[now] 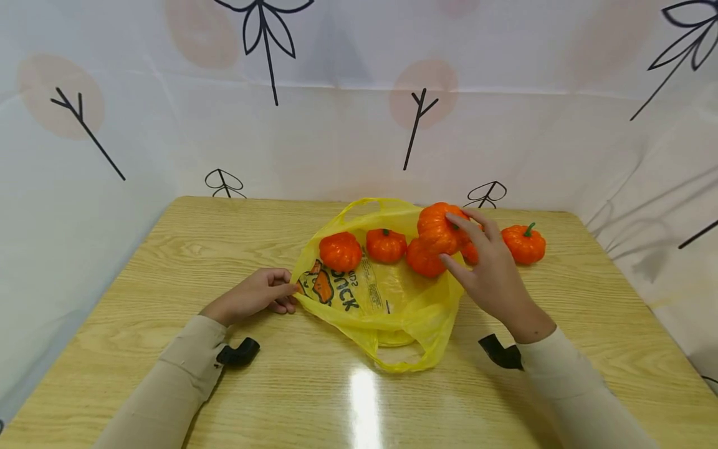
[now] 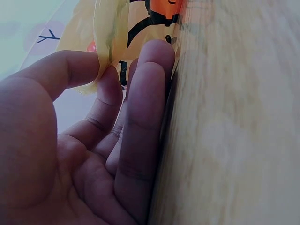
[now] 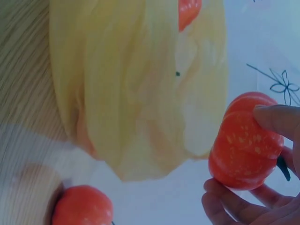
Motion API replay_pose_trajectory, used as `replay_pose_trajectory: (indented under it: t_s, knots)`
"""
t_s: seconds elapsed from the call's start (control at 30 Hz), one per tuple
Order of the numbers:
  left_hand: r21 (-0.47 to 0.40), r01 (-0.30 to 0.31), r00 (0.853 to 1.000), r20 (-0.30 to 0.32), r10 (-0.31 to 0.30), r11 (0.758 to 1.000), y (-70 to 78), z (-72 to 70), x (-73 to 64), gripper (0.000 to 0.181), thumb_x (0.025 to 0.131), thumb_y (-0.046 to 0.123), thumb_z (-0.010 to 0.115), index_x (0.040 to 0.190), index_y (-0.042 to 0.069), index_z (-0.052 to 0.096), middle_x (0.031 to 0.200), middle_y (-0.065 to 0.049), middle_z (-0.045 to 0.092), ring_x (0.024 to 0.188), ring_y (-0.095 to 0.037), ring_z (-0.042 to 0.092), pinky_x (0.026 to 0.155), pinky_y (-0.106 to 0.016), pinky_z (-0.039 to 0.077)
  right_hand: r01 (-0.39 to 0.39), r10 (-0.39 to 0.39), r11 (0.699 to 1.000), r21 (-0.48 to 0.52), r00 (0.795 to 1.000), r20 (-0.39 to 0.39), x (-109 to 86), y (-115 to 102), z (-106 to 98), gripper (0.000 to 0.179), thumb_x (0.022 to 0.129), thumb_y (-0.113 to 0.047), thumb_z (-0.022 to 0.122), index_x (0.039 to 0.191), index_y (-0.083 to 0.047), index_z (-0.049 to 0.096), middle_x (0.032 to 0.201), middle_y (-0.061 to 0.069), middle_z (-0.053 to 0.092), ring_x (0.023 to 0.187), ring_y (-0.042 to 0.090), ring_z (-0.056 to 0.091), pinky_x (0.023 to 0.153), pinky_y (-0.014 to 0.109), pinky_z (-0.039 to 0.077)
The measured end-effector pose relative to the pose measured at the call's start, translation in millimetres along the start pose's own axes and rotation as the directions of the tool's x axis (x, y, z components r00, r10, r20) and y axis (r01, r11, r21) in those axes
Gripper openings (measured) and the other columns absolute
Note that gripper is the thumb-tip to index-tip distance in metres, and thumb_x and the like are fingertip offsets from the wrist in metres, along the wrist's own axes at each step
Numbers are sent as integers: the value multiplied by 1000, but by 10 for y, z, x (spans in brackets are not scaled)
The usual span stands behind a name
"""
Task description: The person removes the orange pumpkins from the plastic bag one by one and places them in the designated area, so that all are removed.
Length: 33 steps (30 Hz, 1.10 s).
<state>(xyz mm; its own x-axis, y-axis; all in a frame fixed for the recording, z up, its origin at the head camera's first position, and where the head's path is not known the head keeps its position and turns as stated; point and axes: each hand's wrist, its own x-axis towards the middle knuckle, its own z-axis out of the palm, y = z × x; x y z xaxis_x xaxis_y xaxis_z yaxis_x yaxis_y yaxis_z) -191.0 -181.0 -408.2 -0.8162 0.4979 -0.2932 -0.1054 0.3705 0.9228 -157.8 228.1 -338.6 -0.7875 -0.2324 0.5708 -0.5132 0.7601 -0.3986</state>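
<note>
A yellow plastic bag (image 1: 415, 315) with dark printing lies spread on the table, its mouth facing the viewer. Thumb and finger of my left hand (image 1: 258, 293) pinch the bag's left rim; in the left wrist view the thin film (image 2: 110, 35) is between them. My right hand (image 1: 493, 277) grips an orange toy pumpkin (image 1: 439, 227) above the bag's right side. In the right wrist view that pumpkin (image 3: 243, 145) shows a green stem near the fingers. Three more pumpkins, left (image 1: 340, 252), middle (image 1: 386, 247) and right (image 1: 423, 259), sit inside the bag.
An orange pumpkin (image 1: 525, 244) with a green stem stands on the wooden table (image 1: 168, 262), right of the bag. Another pumpkin (image 1: 470, 253) is mostly hidden behind my right hand. A patterned white cloth (image 1: 336, 143) hangs behind the table.
</note>
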Motion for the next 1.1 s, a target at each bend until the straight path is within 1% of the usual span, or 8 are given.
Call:
replay_pose_trajectory:
  t_s: [0.13,0.3,0.5,0.67,0.73,0.9,0.97,1.1]
  knots:
    - [-3,1,1000,0,-1,1000,-9,1,1,26,104,28,57,106,2,60,96,-8,73,84,-16,72,74,-25,61,-20,20,1000,-13,1000,-12,-6,78,-42,68,83,-1,80,143,-6,49,148,25,39,116,43,57,84,57,56]
    - [-1,-2,1000,-4,2,1000,-9,0,-2,26,103,28,57,105,2,59,96,-8,73,84,-16,72,74,-25,61,-78,78,996,-33,997,-11,10,198,-108,70,85,0,78,146,-7,46,149,26,36,118,48,54,89,65,52]
    - [-3,1,1000,-6,-1,1000,-6,2,-5,27,103,28,57,105,1,59,96,-9,73,84,-16,72,74,-25,61,-150,149,988,-46,988,-26,19,352,-157,70,86,0,76,148,-4,43,150,27,34,125,51,46,91,68,48]
    - [7,3,1000,-12,-3,1000,-10,-1,-2,27,103,29,57,105,2,59,96,-10,73,84,-17,72,73,-25,61,-198,196,979,-46,980,-43,19,463,-174,70,87,-2,75,149,-5,42,151,28,34,122,55,47,92,70,46]
    - [10,3,1000,-13,-3,1000,-15,-3,1,27,103,29,57,105,2,59,96,-11,73,84,-17,72,73,-25,61,-203,200,978,-50,978,-53,18,498,-177,70,87,-2,75,148,-4,42,150,29,34,118,56,50,91,70,47]
    - [9,2,1000,-12,-2,1000,-21,-6,8,28,103,29,57,105,1,60,96,-10,73,84,-17,72,74,-26,61,-220,215,973,-69,974,-69,28,565,-202,70,86,-2,76,148,-4,42,149,29,36,123,56,47,94,72,45]
    - [9,1,1000,-12,-1,1000,-21,-6,11,28,104,29,57,106,1,60,96,-10,73,84,-17,72,74,-26,61,-240,235,968,-75,969,-71,31,589,-219,71,87,-3,76,148,-5,41,149,29,36,128,55,44,97,73,42]
    - [13,2,1000,-10,-2,1000,-24,-8,13,28,104,29,57,106,1,60,97,-11,73,85,-18,72,74,-26,61,-278,270,957,-77,957,-103,26,644,-244,70,87,-4,75,148,-5,41,149,28,37,126,56,46,96,73,43]
